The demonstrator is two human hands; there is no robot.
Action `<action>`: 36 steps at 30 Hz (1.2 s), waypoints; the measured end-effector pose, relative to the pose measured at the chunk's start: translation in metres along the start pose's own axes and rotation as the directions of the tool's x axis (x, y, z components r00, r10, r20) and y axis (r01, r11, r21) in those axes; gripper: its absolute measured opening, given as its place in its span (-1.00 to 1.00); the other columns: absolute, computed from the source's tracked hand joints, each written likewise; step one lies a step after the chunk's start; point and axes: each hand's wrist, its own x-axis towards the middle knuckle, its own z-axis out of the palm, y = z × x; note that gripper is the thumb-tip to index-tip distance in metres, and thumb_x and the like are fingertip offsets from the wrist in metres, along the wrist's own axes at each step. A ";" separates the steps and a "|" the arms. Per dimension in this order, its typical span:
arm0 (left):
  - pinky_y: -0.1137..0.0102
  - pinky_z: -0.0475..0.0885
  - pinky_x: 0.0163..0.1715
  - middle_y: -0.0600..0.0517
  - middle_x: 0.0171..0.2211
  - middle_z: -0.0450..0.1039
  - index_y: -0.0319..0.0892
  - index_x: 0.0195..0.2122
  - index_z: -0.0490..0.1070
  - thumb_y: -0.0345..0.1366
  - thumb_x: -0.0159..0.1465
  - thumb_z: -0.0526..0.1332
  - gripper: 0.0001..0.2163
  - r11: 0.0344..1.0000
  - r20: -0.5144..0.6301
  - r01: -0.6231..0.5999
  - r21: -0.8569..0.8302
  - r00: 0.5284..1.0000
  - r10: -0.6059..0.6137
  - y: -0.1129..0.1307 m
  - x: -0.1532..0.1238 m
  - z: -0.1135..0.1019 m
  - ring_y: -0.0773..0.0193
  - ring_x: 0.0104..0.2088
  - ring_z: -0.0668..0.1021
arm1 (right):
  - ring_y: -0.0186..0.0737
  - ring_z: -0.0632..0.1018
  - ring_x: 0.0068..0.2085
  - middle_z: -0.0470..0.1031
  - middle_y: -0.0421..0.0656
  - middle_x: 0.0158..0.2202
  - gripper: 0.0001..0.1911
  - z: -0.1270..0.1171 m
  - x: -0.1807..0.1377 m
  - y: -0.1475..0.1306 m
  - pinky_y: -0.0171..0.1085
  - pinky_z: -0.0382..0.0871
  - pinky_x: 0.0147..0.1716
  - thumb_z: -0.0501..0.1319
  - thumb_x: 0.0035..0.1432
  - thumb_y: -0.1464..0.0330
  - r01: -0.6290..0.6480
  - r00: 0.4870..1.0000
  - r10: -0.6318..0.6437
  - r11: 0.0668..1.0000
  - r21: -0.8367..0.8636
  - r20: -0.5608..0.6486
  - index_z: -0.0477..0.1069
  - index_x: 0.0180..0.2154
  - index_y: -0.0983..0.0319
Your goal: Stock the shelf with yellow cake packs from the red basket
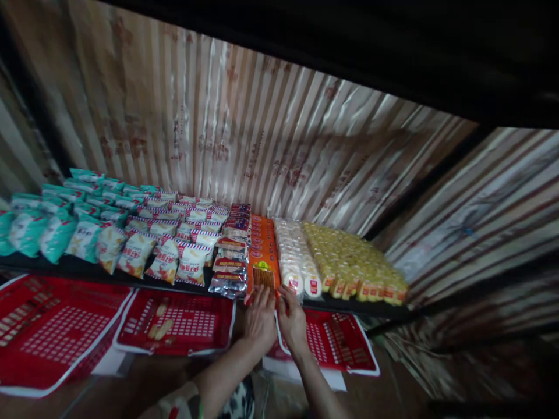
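A long orange snack packet [264,244] lies on the black shelf, its near end under both my hands. My left hand [261,317] rests on that end with its fingers stretched forward over the wrapper. At the packet's near right corner, my right hand [292,319] has its fingers curled in, apparently pinching the wrapper edge; the thumb's grip is partly hidden. Just right of the packet are clear packs of round white pieces [293,247]. Silver-and-red packets [230,265] form a row against its left side.
Rows of white snack bags [191,263] and teal bags [56,237] fill the shelf's left. Yellow packs [349,262] cover the right. Red baskets [192,343] sit below the black shelf edge [109,276]. A dark board hangs overhead; striped sheeting [218,116] backs the shelf.
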 end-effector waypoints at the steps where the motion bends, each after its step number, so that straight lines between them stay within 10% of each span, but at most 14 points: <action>1: 0.27 0.12 0.19 -0.07 0.17 0.18 -0.27 0.10 0.27 -0.45 0.24 -0.05 -0.60 1.000 0.018 -0.005 -0.019 1.000 0.005 0.000 -0.011 -0.003 0.17 0.20 0.19 | -0.15 0.40 0.03 0.40 0.03 -0.01 -0.59 0.000 -0.007 -0.001 -0.12 0.24 0.06 -0.05 0.09 0.26 -0.013 1.000 0.013 1.000 0.000 0.004 0.40 -0.12 0.30; 20: 0.43 0.32 0.03 -0.07 0.17 0.19 -0.21 -0.05 0.38 -0.51 0.15 -0.04 -0.62 1.000 0.203 -0.009 -0.003 0.979 0.009 -0.039 -0.116 -0.061 0.27 0.02 0.43 | -0.08 0.54 -0.17 0.53 0.03 -0.21 -0.55 0.001 -0.090 -0.044 -0.14 0.41 -0.15 -0.01 -0.02 0.16 -0.130 0.989 0.135 0.989 0.072 -0.064 0.46 -0.23 0.28; 36: 0.25 0.24 0.10 -0.05 0.01 0.39 -0.21 -0.20 0.45 -0.62 0.13 -0.07 -0.62 0.991 -0.063 0.099 0.087 0.994 -0.093 -0.169 -0.133 -0.150 0.26 0.02 0.43 | -0.14 0.53 -0.13 0.52 -0.04 -0.16 -0.62 0.093 -0.094 -0.103 -0.18 0.39 -0.09 0.00 0.05 0.27 -0.042 0.992 0.011 0.969 0.242 0.126 0.44 -0.17 0.27</action>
